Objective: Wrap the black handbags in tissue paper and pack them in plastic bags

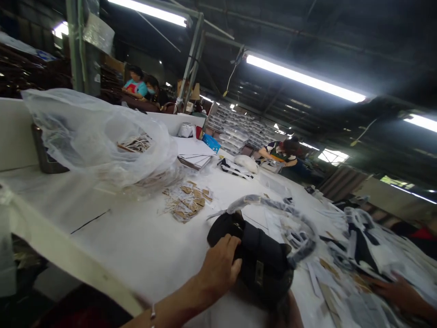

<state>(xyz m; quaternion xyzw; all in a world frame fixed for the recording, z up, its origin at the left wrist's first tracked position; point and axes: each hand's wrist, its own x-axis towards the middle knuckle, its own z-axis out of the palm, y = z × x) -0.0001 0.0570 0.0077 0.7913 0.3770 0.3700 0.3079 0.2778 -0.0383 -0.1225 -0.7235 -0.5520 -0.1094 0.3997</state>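
**Black bag under the left hand, handle already wrapped**

The black bag (259, 255) lies at the lower centre of the frame on the white worktop (136, 237). Its curved handle (300, 228) arches above it, and clear film already covers the handle along the length that shows. The body of the bag looks bare, with a small metal clasp (258, 273) on its front and no tag visible on it. Judging by that, the wrapping of the handle is done, while the loose card tags (187, 200) piled at mid frame remain unused.

The left hand (220, 266) reaches in from the lower left, forearm stretched out and wrist nearly straight. Its fingers are bent over the near edge of the bag and hold it down. The right hand (399, 291) sits low at the lower right among scattered paper strips (321, 278). It is too blurred to tell whether it grips anything.

A large clear plastic sack (95, 132) sits at the upper left of the worktop. Another person (282, 152) works at the far end.
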